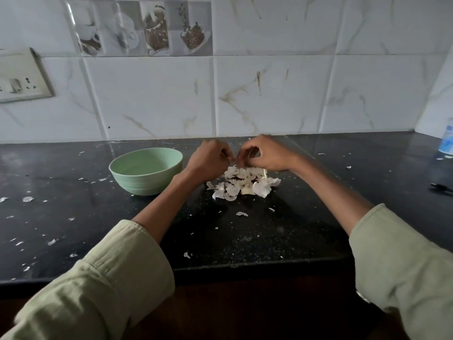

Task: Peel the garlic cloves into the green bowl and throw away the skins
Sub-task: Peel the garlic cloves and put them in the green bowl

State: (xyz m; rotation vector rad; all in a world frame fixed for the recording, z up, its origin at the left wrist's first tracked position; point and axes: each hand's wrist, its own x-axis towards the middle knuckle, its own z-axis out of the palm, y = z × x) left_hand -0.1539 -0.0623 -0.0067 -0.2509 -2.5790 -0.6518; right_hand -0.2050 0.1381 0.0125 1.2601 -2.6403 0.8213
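A pale green bowl (146, 179) stands on the black counter, left of my hands; its visible inside shows no cloves. Just right of it lies a heap of white garlic skins (241, 184). Above the heap my left hand (208, 159) and my right hand (266, 153) meet fingertip to fingertip, pinching something small between them that looks like a garlic clove, mostly hidden by the fingers. A thin strip of skin hangs down from my right hand.
Small flakes of skin are scattered over the black counter (245, 236), mostly to the left and front. A tiled wall rises right behind. A switch plate (22, 77) is on the wall at left. A white and blue bottle (447, 141) stands at the far right.
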